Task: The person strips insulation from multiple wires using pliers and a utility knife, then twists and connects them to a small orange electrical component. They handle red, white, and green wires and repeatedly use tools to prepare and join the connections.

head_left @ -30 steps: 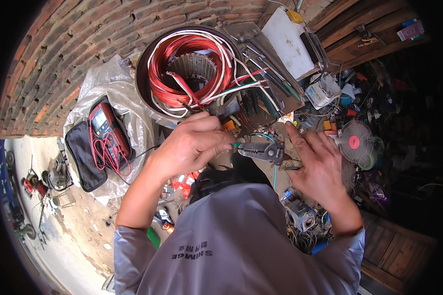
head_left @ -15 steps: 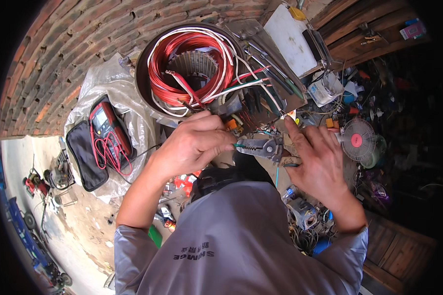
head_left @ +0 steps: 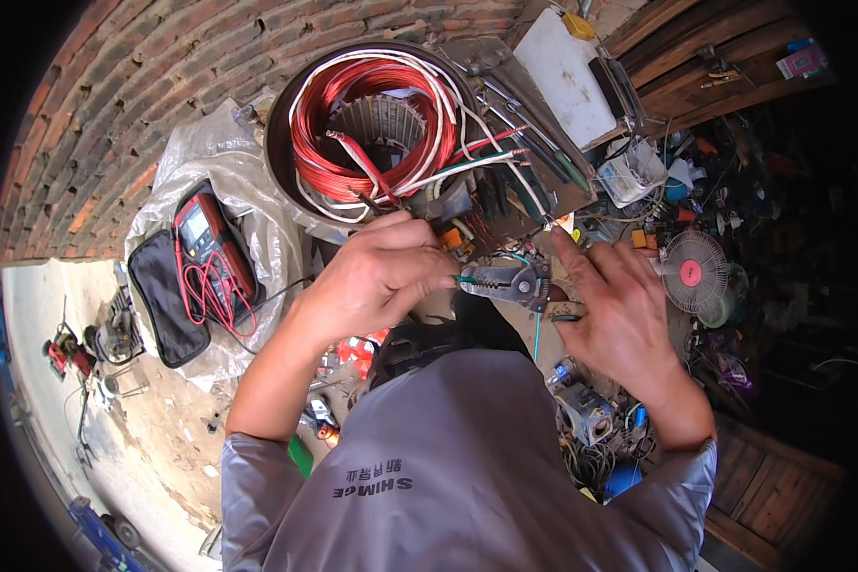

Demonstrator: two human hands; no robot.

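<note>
My left hand [head_left: 391,262] is closed, thumb and forefinger pinching a thin green wire [head_left: 465,280]. The wire's end lies at the toothed jaws of a pair of wire strippers [head_left: 517,285], right beside the fingertips. My right hand [head_left: 620,300] grips the strippers' handles from the other side, its forefinger stretched along the upper one. Just beyond my left hand, a thick coil of red wire [head_left: 319,148] with white leads rests in a round metal motor housing [head_left: 275,162]. A stator [head_left: 381,119] with a slotted inner wall shows through the coil's middle.
To the left, a red multimeter [head_left: 210,243] with coiled leads lies in a black case on plastic sheeting [head_left: 281,257]. Metal tools [head_left: 529,124] lie at the far right of the housing. A small fan [head_left: 693,274] and cluttered parts fill the right. A brick wall [head_left: 181,86] rises behind.
The wire strippers have turned slightly in my right hand, and less of the near handle shows. My left hand keeps its pinch in nearly the same place.
</note>
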